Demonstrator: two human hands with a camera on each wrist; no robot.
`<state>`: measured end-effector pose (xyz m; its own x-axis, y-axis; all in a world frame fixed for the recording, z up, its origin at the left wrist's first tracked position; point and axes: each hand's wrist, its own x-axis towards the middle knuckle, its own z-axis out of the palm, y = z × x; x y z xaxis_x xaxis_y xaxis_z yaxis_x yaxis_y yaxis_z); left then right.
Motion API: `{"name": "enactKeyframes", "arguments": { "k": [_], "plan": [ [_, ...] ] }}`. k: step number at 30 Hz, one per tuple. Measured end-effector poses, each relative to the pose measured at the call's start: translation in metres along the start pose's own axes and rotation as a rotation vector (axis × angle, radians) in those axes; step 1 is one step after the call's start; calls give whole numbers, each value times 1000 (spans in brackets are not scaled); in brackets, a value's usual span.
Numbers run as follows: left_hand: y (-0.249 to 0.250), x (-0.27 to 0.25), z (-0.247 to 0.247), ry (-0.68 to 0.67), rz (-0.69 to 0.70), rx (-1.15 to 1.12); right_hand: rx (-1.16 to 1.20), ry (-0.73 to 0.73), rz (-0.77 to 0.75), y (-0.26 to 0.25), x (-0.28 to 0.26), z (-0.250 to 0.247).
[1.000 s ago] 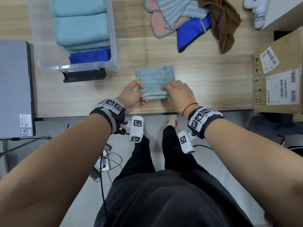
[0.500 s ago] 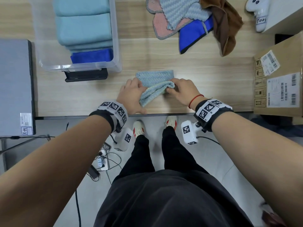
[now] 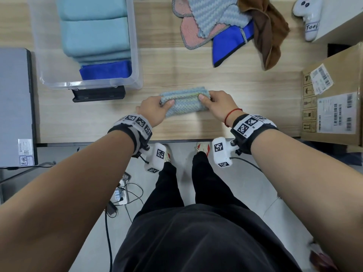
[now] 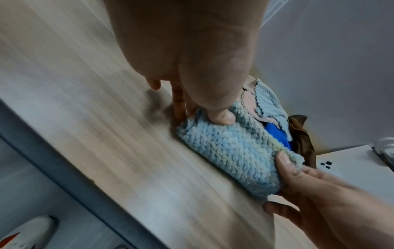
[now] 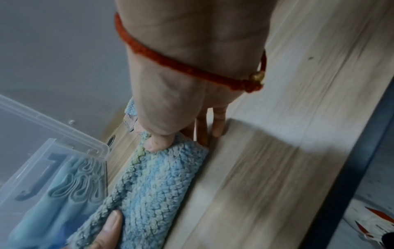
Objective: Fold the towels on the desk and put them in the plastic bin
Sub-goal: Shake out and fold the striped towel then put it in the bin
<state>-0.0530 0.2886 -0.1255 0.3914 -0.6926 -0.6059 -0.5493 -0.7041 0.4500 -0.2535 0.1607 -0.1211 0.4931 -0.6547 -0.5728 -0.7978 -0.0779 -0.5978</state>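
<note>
both hands pinch the folded light-blue towel (image 3: 184,104) on the surface (image 3: 245,107), left hand (image 3: 155,109) at its left end, right hand (image 3: 218,105) at its right, near the plastic bin (image 3: 135,55).

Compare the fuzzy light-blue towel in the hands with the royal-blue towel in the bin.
The fuzzy light-blue towel lies on the desk, gripped at each end by the left hand and right hand; the royal-blue towel already sits in the plastic bin, untouched. The first is pale with a knobbly pile; the second is deep blue and smoother. Both are folded.
</note>
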Motion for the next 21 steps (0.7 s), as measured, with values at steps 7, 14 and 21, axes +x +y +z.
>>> {"name": "enactKeyframes", "arguments": {
  "k": [7,14,21],
  "plan": [
    [6,4,-4,-10,-120,-112,1,49,114,-11,25,-1],
    [12,13,-4,27,-163,-64,38,165,183,-10,36,4],
    [10,18,3,148,-137,-60,-8,138,179,-17,37,6]
  ]
}}
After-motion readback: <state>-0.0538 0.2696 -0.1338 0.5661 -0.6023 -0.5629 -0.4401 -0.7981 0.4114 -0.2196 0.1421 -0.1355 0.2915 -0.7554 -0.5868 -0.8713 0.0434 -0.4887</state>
